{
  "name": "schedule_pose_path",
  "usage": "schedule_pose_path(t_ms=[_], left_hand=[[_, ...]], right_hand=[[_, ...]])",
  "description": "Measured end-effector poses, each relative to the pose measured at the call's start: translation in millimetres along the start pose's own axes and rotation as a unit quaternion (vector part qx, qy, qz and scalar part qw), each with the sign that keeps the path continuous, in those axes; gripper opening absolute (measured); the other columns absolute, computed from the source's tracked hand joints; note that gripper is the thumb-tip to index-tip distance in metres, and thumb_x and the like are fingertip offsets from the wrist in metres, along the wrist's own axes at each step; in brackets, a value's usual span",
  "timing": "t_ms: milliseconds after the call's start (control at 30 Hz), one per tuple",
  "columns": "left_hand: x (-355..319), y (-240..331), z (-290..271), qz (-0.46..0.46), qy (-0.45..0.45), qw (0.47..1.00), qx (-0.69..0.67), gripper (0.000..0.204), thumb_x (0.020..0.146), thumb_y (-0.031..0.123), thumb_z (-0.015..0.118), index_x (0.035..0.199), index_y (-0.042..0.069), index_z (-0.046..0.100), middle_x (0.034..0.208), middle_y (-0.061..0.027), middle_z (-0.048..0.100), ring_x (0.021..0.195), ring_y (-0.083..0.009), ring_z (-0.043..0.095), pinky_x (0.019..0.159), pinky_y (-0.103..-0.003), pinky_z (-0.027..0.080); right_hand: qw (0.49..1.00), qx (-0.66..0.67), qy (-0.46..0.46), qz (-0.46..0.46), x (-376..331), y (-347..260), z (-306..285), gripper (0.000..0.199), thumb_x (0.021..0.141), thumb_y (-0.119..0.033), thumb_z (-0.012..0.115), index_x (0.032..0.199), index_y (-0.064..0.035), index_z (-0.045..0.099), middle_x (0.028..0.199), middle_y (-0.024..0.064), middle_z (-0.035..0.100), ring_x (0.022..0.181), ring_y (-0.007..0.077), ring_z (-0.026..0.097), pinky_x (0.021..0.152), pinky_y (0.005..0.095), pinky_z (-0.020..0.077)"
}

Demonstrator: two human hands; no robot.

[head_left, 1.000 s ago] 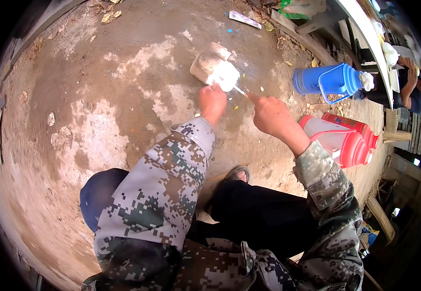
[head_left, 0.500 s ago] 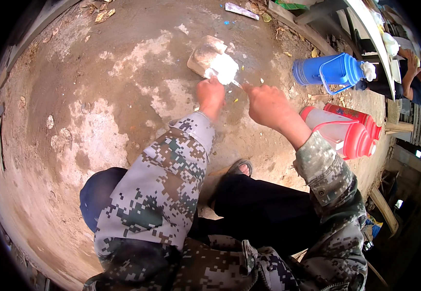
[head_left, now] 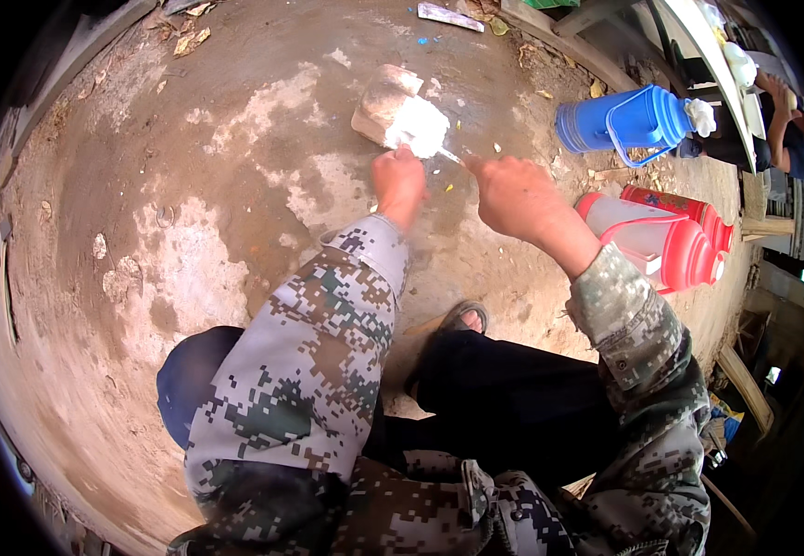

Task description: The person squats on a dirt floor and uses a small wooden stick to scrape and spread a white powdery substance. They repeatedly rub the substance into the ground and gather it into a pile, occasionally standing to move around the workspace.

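Note:
A pale brown stone block (head_left: 381, 99) lies on the ground ahead of me. On its near right part is a broad, glaring white piece (head_left: 423, 128), its details washed out. My left hand (head_left: 399, 183) reaches the near edge of this piece, fingers closed against it. A thin pale shaft (head_left: 450, 156) runs from the white piece to my right hand (head_left: 516, 196), which is closed round its other end. Whether shaft and white piece are one object, I cannot tell.
To the right lie a blue thermos flask (head_left: 620, 125) and a red-and-white flask (head_left: 643, 239), with a dark red flask (head_left: 689, 211) behind the latter. A wooden table edge (head_left: 719, 74) and another person's arm (head_left: 782, 125) appear at far right. My sandalled foot (head_left: 469, 318) is below.
The view has shifted slightly, so block and flasks sit a little differently in the picture. Both hands keep nearly the same pose at the white piece.

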State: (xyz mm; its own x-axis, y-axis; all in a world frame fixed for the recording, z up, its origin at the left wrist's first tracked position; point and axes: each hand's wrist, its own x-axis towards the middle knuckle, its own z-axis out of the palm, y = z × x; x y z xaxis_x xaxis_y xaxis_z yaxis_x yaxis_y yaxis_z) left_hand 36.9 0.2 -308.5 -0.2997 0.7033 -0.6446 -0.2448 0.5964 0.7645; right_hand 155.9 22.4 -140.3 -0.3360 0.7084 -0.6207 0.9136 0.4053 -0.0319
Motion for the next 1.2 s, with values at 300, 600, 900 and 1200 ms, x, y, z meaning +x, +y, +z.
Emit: schedule_pose_path(t_ms=[300, 600, 900, 1200], left_hand=[[3, -3, 1, 0.009, 0.02, 1.0, 0.017, 0.048, 0.1, 0.029, 0.046, 0.076, -0.009, 0.062, 0.057, -0.0171, 0.06, 0.046, -0.0305, 0.063, 0.045, -0.041, 0.049], [6, -3, 0, 0.01, 0.0, 1.0, 0.018, 0.046, 0.099, 0.026, 0.046, 0.076, -0.009, 0.063, 0.063, -0.0196, 0.063, 0.048, -0.0317, 0.065, 0.047, -0.039, 0.053], [6, -2, -8, 0.001, 0.004, 0.999, 0.048, 0.045, 0.1, 0.026, 0.048, 0.077, -0.01, 0.063, 0.063, -0.0191, 0.062, 0.047, -0.0323, 0.063, 0.045, -0.042, 0.052], [6, -11, -2, 0.044, -0.012, 0.998, 0.052, 0.045, 0.099, 0.026, 0.049, 0.076, -0.01, 0.062, 0.059, -0.0182, 0.061, 0.047, -0.0302, 0.063, 0.046, -0.041, 0.051]], right_hand=[[0.998, 0.038, 0.022, 0.052, 47, 26, 10, 0.036, 0.085, -0.008, 0.053, 0.119, -0.0042, 0.065, 0.104, 0.0228, 0.071, 0.099, 0.0391, 0.069, 0.088, 0.0469, 0.0548], [0.999, -0.005, 0.034, 0.004, 45, -11, 38, 0.044, 0.085, -0.008, 0.052, 0.129, -0.0079, 0.061, 0.1, 0.0227, 0.071, 0.094, 0.0393, 0.069, 0.084, 0.0485, 0.0549], [0.998, -0.004, 0.053, -0.013, 13, 11, 1, 0.044, 0.086, -0.009, 0.051, 0.129, -0.0073, 0.061, 0.091, 0.0224, 0.071, 0.091, 0.0388, 0.07, 0.082, 0.0477, 0.0552], [0.996, 0.011, 0.08, 0.026, 55, 12, 27, 0.033, 0.088, -0.015, 0.054, 0.118, -0.01, 0.066, 0.099, 0.0199, 0.073, 0.096, 0.0374, 0.07, 0.085, 0.0464, 0.0557]])
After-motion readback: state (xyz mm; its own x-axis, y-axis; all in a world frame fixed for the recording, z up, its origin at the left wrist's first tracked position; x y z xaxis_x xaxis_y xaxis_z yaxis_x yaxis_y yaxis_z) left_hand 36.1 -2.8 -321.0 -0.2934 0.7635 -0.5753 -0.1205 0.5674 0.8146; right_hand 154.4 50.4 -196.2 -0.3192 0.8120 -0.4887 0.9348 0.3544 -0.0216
